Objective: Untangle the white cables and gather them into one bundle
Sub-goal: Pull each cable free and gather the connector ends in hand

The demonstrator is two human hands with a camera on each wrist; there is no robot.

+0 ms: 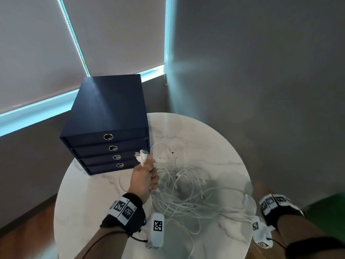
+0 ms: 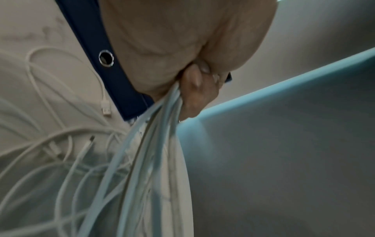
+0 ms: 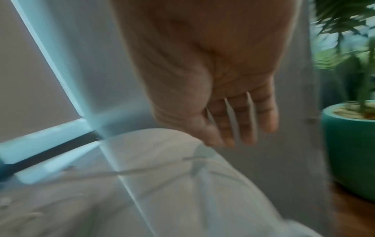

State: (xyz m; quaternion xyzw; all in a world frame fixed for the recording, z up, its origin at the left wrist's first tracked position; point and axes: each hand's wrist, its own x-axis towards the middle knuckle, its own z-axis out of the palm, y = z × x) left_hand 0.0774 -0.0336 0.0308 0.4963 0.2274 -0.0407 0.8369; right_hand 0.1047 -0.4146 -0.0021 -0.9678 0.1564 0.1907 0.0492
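Observation:
A tangle of white cables (image 1: 188, 195) lies on the round white marble table (image 1: 214, 139). My left hand (image 1: 145, 176) is raised above the table and grips several of the cables in a fist, their plug ends (image 1: 141, 156) sticking out of the top. In the left wrist view the held cables (image 2: 158, 128) hang down from the curled fingers (image 2: 194, 89) to the loose heap (image 2: 61, 144). My right hand (image 1: 261, 187) is blurred at the table's right edge. The right wrist view shows its fingers (image 3: 243, 121) straight and holding nothing, above a loose cable (image 3: 154, 168).
A dark blue drawer box (image 1: 106, 131) with several round pull holes stands on the table's back left, just behind my left hand. A green plant in a teal pot (image 3: 349, 144) stands to the right of the table. Grey blinds and walls lie behind.

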